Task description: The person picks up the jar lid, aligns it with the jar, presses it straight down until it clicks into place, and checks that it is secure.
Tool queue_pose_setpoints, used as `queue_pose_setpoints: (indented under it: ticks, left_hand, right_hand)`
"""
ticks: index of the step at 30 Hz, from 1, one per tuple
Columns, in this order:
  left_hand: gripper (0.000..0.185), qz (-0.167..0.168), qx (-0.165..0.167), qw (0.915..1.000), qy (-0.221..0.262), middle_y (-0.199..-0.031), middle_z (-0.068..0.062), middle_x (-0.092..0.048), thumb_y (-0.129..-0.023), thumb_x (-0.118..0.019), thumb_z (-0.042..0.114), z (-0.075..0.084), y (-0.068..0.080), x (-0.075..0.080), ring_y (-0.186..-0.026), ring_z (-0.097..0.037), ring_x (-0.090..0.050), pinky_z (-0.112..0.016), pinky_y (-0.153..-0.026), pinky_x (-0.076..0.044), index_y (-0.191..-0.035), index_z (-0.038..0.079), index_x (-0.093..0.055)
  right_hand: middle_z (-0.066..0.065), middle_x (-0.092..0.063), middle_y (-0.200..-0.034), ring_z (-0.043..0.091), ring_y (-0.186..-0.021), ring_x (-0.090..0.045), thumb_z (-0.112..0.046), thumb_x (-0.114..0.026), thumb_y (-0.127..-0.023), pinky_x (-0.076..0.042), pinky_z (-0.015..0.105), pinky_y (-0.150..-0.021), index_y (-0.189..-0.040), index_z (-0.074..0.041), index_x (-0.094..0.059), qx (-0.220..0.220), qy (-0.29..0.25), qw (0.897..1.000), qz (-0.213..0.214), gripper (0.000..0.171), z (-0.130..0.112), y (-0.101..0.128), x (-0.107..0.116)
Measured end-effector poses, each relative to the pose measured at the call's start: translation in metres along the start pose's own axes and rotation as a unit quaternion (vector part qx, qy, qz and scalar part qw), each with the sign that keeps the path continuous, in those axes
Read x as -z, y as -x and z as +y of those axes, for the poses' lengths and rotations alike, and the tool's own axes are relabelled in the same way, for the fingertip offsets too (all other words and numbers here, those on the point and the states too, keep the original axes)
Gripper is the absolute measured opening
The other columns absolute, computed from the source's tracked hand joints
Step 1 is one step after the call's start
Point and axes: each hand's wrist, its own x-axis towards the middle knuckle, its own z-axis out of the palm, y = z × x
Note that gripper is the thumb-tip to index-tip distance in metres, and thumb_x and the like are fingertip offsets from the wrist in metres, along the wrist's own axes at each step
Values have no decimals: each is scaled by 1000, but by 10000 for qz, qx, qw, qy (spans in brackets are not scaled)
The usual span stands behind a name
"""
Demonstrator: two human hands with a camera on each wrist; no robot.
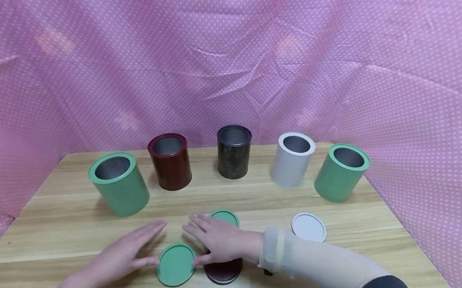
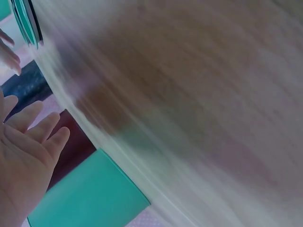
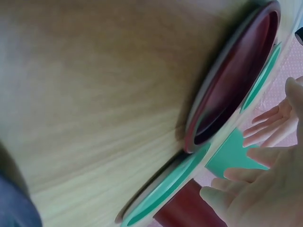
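Observation:
My left hand point(image 1: 126, 253) is spread with straight fingers at the left of a green lid point(image 1: 176, 266), its thumb tip right at the lid's edge. On the other side, my right hand point(image 1: 219, 240) stretches over the lids, its thumb close to the same lid's right edge. A dark red lid point(image 1: 224, 272) lies under the right wrist and is partly hidden by it. Just beyond that hand, a second green lid point(image 1: 226, 217) shows in part. The right wrist view has the dark red lid point(image 3: 236, 75) up close, below the extended fingers.
Open cans stand along the table's back: a large green can point(image 1: 123, 191), a dark red can point(image 1: 172, 166), a black can point(image 1: 234, 155), a white can point(image 1: 291, 166) and a smaller green can point(image 1: 336, 180). A white lid point(image 1: 308, 227) lies at right. Pink dotted cloth point(image 1: 223, 61) surrounds the table.

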Motion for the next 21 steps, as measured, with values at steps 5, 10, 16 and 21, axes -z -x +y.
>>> queue_pose_setpoints:
  ticks: [5,10,16,21]
  left_hand:
    - [80,-237,-128,9996,84,-143,-12,-52,-82,-65,55,1,-1,-1,-127,-34,-51,-55,-99,-45,-147,14,-43]
    - [79,-576,-108,9976,371,-144,-13,-50,-83,-62,58,4,-2,-1,-129,-37,-49,-56,-99,-43,-146,14,-43]
    - [83,-970,43,9936,582,-148,-13,-46,-82,-58,64,5,-2,-1,-134,-40,-42,-61,-101,-39,-145,13,-45]
    - [84,-1071,114,9922,624,-148,-15,-44,-78,-60,68,4,0,-4,-135,-43,-39,-64,-100,-39,-143,16,-48]
  right_hand:
    - [8,-20,-161,27,-148,-20,-65,-52,-89,-24,36,-120,-155,-18,-22,-2,154,9997,-186,86,-3,-1,-2]
    - [6,-23,-160,27,-148,-22,-68,-50,-87,-26,35,-119,-154,-21,-24,2,203,9991,-386,86,-6,-2,-5]
    - [6,-21,-161,26,-148,-22,-67,-50,-88,-25,34,-119,-154,-21,-24,-32,152,9985,-523,85,-9,-3,-6]
    - [5,-20,-162,24,-148,-22,-67,-51,-88,-27,32,-118,-154,-21,-25,-143,196,9981,-574,84,-11,-3,-7]
